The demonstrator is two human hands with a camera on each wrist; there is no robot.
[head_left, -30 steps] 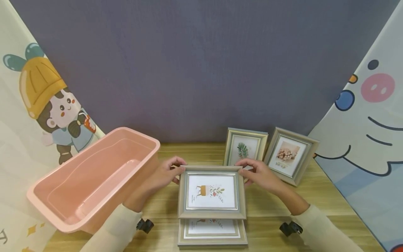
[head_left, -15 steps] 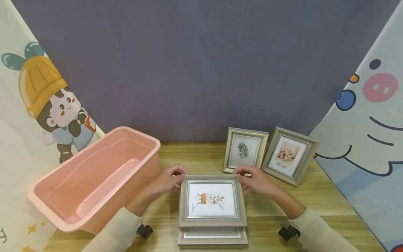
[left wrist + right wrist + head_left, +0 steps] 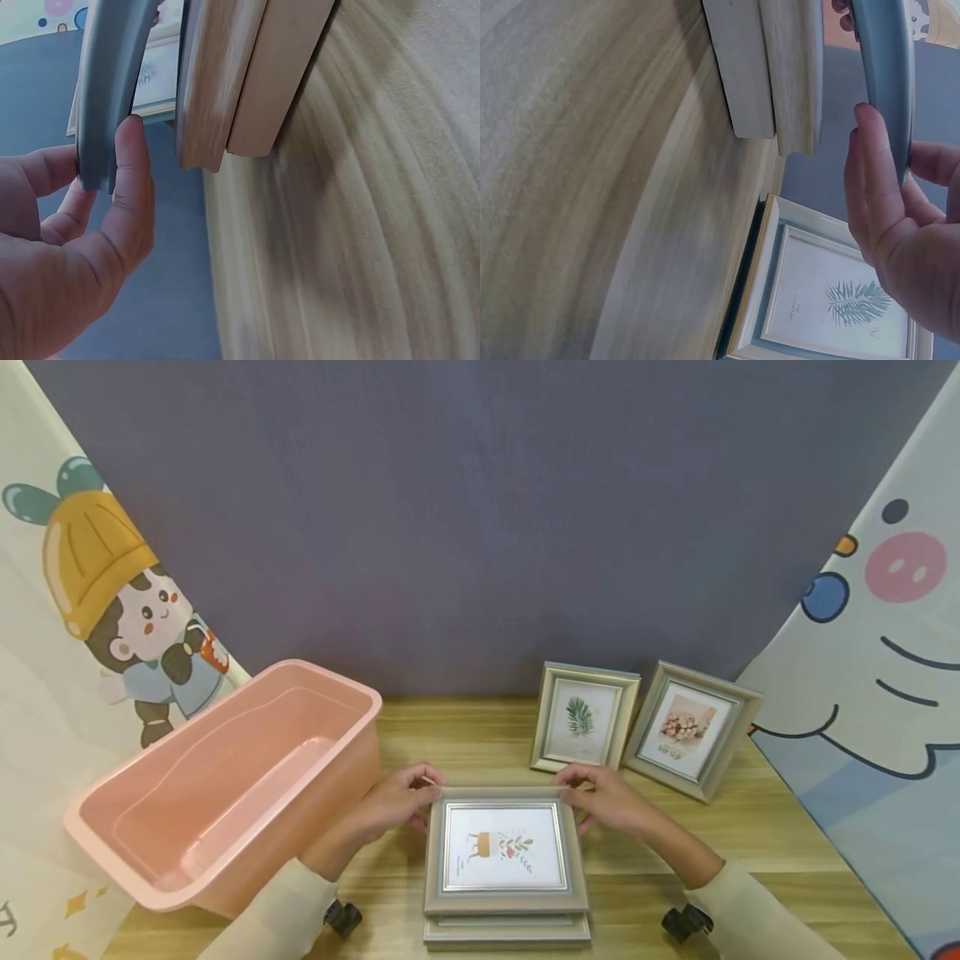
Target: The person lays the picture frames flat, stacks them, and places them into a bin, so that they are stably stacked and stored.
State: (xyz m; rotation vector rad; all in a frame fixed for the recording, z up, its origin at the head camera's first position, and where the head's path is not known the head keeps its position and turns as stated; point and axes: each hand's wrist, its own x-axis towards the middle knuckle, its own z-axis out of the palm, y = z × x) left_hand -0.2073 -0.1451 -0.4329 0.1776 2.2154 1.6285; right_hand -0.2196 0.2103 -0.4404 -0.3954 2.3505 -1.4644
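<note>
At the lower centre of the head view, a picture frame (image 3: 506,847) with a plant print lies between a person's two hands. The left hand (image 3: 405,797) pinches its far left corner between thumb and fingers, and the right hand (image 3: 607,797) clamps the far right corner the same way. Beneath it is a lower frame (image 3: 506,935), its near edge jutting out at the bottom; in both wrist views a gap separates the held edge from what lies under it. Right of centre, a leaf-print frame (image 3: 585,717) stands on the tabletop (image 3: 465,727), just beside a tilted cotton-print frame (image 3: 688,731). A pink bin (image 3: 337,785) sits at the lower left, near the left hand. A dark backdrop (image 3: 480,527) fills the upper middle, between cartoon-printed cloths at the left and right edges.
</note>
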